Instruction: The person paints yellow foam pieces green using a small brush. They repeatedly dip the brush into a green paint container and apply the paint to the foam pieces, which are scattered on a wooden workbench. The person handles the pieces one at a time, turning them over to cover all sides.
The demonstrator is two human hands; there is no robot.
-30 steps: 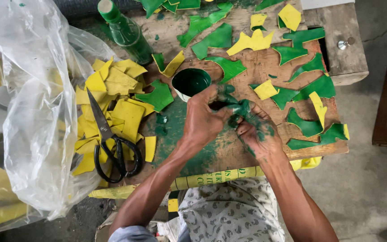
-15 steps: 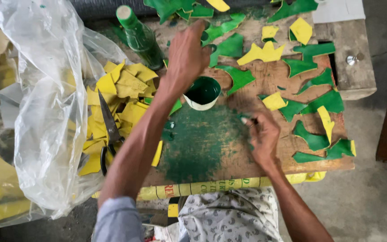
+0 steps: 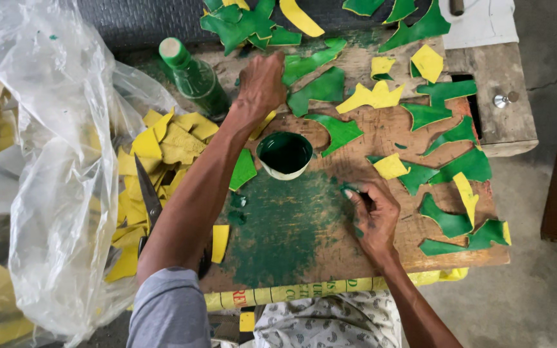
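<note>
Beside the paint cup [image 3: 284,154], left hand [image 3: 262,84] pinches a green piece [image 3: 304,64]; right hand [image 3: 372,216] pinches something unclear.

Person's in a short grey sleeve on the left arm, ending above the elbow, forearm bare down to the left hand [image 3: 262,84]. Right arm's bare as far as it shows, no watch/rings/gloves on either; right hand [image 3: 374,216] has green paint smudged on fingers [image 3: 349,192] & knuckles. Lower down there's pale cloth w/ a small dark repeating print, prob. trousers or a wrap over the lap.
</note>
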